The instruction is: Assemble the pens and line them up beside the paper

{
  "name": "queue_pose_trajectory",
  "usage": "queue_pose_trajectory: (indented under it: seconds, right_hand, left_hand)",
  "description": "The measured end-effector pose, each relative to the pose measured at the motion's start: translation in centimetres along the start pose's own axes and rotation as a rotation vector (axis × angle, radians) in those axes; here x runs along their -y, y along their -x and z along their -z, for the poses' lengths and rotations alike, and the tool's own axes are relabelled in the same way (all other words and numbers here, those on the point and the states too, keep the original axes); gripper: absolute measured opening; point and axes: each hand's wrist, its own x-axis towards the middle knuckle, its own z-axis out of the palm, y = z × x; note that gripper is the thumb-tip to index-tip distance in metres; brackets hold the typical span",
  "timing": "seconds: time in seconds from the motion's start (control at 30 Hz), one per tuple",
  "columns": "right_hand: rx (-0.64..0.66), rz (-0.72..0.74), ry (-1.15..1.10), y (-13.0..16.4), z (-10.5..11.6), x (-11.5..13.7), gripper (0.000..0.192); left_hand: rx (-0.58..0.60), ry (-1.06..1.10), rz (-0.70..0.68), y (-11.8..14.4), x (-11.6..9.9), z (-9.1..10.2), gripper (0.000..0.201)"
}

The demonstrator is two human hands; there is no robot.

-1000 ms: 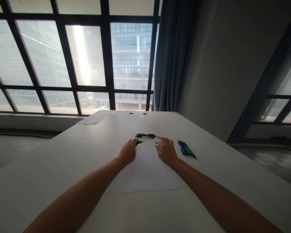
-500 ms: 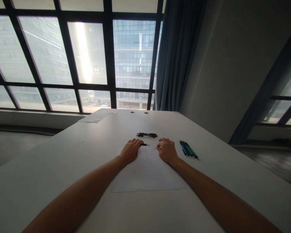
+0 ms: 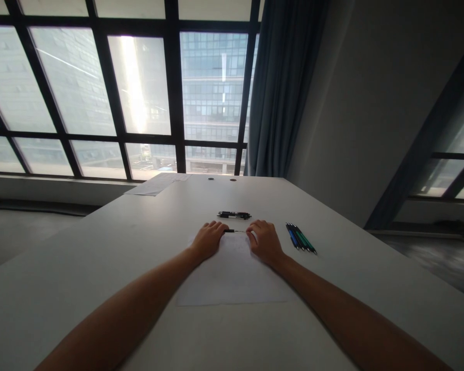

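My left hand (image 3: 209, 240) is closed around a black pen (image 3: 229, 231), which points right with its thin refill sticking out of the barrel. Facing it, my right hand (image 3: 264, 242) pinches at the refill's tip; a small piece may be between its thumb and finger, too small to name. Both hands rest at the upper part of a white sheet of paper (image 3: 232, 281). Just beyond them lie several black pens (image 3: 234, 215) in a bunch. To the right of my right hand is a slanted row of several blue, green and black pens (image 3: 300, 238).
The white table (image 3: 100, 273) runs forward to the windows. Papers (image 3: 154, 184) lie at its far left edge, and two round holes (image 3: 233, 180) sit near the far end. A blue-grey curtain (image 3: 282, 103) hangs behind, on the right.
My right hand has moved slightly left, and its fingers have closed at the tip of the refill. My left hand and the pen stay put.
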Motion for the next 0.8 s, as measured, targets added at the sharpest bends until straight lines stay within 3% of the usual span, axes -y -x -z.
queue_pose_trajectory:
  seconds: [0.37, 0.8]
  right_hand:
    - [-0.058, 0.066, 0.0, 0.02, -0.5, -0.18, 0.01]
    - [-0.031, 0.169, -0.041, 0.01, -0.31, 0.62, 0.01]
  left_hand:
    - [-0.065, -0.047, -0.091, 0.04, 0.41, -0.47, 0.025]
    - [-0.122, -0.046, -0.278, -0.01, 0.32, -0.51, 0.028]
